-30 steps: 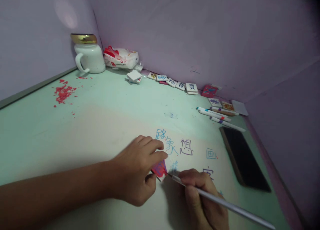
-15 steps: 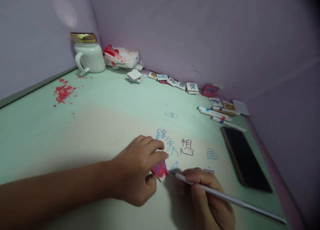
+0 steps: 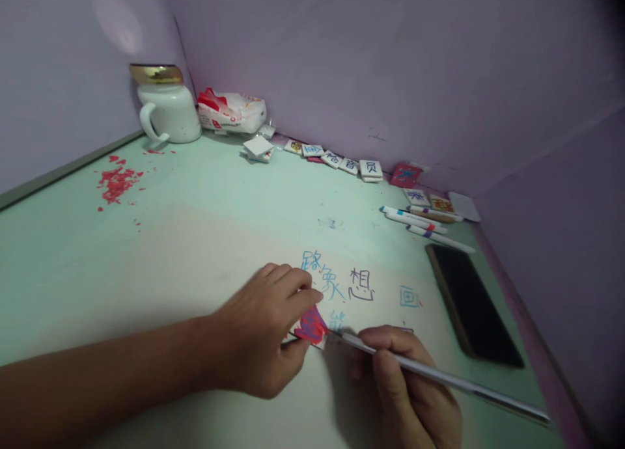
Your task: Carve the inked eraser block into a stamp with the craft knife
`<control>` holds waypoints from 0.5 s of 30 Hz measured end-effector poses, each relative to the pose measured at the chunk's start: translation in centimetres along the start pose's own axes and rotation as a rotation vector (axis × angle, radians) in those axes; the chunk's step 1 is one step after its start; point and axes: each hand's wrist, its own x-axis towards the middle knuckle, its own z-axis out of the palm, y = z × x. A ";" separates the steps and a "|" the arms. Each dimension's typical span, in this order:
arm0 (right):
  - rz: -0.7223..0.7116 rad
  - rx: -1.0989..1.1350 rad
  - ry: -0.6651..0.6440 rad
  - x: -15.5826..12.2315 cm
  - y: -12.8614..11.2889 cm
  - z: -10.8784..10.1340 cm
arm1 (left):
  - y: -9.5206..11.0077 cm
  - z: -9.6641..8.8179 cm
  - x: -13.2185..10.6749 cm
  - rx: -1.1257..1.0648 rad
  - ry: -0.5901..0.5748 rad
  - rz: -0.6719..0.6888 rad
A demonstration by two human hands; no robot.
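My left hand is closed on a small square tile, pinning it between fingers and thumb at the table surface. The tile has a red face with purple marks and a pale edge; my fingers hide part of it. From the right, my right hand grips a slim silver craft knife like a pen. Its thin tip meets the tile's right edge. Blue and purple characters are written on the table just beyond the hands.
Red shavings lie at the far left. Along the back wall stand a white mug with a gold lid, a tissue pack and several character tiles. At the right are white markers and a dark phone.
The whole view has shifted slightly. The tile is turned a little in my left hand, showing more of its red face. The knife tip stays at its right edge.
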 end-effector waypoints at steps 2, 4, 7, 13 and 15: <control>-0.008 0.019 -0.006 0.0 -0.7 0.4 | 0.0 0.1 0.0 0.001 -0.007 -0.017; -0.027 0.029 -0.017 0.1 -1.1 0.6 | 0.0 0.2 -0.1 0.007 0.004 -0.024; -0.062 0.045 -0.023 0.2 -1.0 0.7 | -0.2 0.5 -0.1 0.016 0.034 -0.007; -0.125 0.035 -0.083 0.3 0.0 0.5 | -0.5 0.7 -0.1 0.023 0.037 0.015; -0.149 0.009 -0.112 0.4 0.3 0.3 | -0.5 0.7 -0.1 0.021 0.032 0.015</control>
